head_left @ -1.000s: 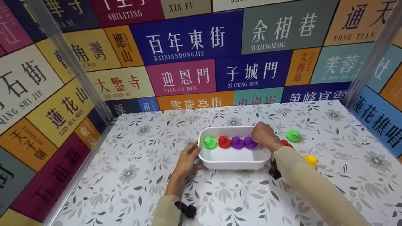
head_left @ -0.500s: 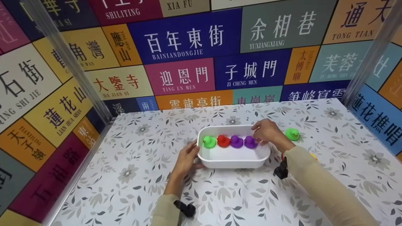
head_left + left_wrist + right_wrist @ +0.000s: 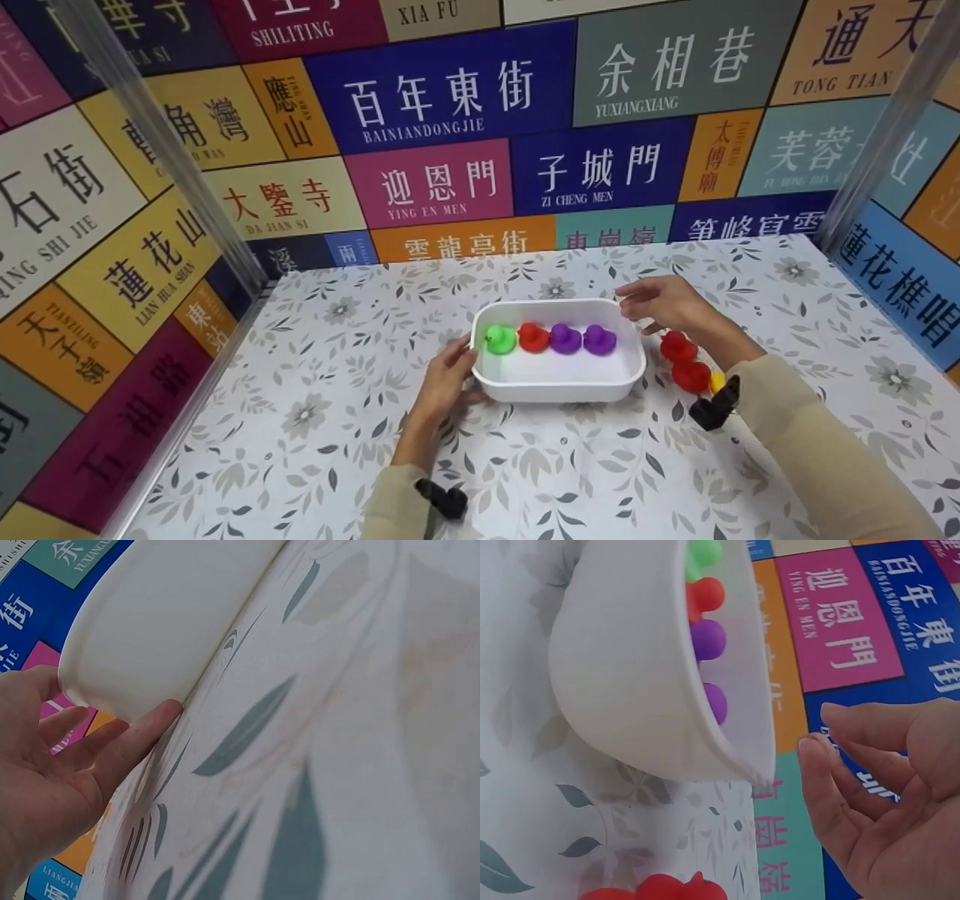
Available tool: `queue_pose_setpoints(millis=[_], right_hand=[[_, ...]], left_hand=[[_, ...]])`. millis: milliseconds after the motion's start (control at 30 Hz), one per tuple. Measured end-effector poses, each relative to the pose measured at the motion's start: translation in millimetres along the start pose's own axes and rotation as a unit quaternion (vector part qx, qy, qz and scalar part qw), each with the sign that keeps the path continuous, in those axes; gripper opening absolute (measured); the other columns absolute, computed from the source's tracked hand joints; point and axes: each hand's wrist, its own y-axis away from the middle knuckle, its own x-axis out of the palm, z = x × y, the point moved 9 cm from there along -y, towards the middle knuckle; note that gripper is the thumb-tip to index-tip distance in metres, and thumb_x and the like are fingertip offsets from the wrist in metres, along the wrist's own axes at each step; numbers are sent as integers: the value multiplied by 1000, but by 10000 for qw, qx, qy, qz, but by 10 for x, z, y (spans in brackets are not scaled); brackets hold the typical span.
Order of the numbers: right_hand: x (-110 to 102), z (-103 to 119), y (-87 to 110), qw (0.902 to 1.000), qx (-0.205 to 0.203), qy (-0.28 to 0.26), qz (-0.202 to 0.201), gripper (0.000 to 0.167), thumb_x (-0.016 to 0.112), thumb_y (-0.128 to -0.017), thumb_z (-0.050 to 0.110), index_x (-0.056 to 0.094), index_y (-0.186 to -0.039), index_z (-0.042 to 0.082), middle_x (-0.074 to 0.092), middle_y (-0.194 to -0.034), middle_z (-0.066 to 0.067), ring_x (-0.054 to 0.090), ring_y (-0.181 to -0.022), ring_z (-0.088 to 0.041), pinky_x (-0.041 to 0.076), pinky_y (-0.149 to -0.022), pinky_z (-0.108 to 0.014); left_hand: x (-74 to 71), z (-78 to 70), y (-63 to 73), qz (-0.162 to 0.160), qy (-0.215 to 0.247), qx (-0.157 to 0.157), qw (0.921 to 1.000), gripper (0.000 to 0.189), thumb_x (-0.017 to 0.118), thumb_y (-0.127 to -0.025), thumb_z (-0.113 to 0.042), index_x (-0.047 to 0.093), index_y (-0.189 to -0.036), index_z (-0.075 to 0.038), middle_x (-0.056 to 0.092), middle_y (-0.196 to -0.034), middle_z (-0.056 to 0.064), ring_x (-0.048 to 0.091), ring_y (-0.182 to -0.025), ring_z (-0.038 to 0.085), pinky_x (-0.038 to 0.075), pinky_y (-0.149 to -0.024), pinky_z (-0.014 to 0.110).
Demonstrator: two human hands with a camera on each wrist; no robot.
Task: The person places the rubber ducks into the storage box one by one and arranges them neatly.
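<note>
A white plastic tub (image 3: 559, 391) stands on the table holding a row of rubber ducks: a green duck (image 3: 500, 340), a red duck (image 3: 533, 337) and two purple ones, the purple duck (image 3: 565, 339) and the end purple duck (image 3: 600, 340). My left hand (image 3: 448, 381) rests against the tub's left end; in the left wrist view its extended fingers (image 3: 142, 739) touch the wall. Past the right rim, my right hand (image 3: 671, 309) hovers with loosely bent fingers and nothing in them. The right wrist view shows that hand (image 3: 885, 787) apart from the tub.
Two red ducks, one red duck (image 3: 678, 346) behind another red duck (image 3: 690, 376), sit right of the tub. A yellow duck (image 3: 718, 382) is mostly hidden by the right wrist's black camera (image 3: 714, 405). Walls with coloured sign panels (image 3: 442, 90) enclose the floral tablecloth (image 3: 322, 420).
My right hand has left the end purple duck in the tub and moved right, out over the rim. The red ducks outside now show; the outside green duck is covered. My left hand stays put.
</note>
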Motion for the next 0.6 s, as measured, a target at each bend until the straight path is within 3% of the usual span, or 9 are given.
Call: queue_pose_setpoints(millis=[233, 467, 600], right_hand=[[-198, -175, 187, 9996, 75, -280, 34, 53, 67, -96, 29, 52, -145, 15, 57, -143, -18, 59, -121, -31, 62, -89, -27], [-403, -442, 469, 9995, -104, -194, -226, 68, 66, -92, 51, 51, -146, 12, 56, -143, -17, 60, -118, -29, 62, -89, -28], [-508, -612, 566, 9990, -148, -124, -392, 72, 66, -90, 55, 52, -144, 10, 63, -131, -2, 61, -107, -18, 61, -85, -24]], left_hand=[[-9, 31, -1, 20, 23, -93, 10000, 52, 50, -104, -25, 40, -154, -11, 48, -150, 22, 55, -132, 44, 68, -75, 43], [-15, 34, -17, -40, -13, -150, 9999, 50, 50, -104, -25, 42, -153, -14, 49, -151, 20, 57, -130, 42, 68, -74, 43], [-14, 20, -21, -25, 33, -95, 9999, 50, 50, -105, -25, 42, -153, -15, 47, -153, 19, 57, -130, 42, 68, -75, 42]])
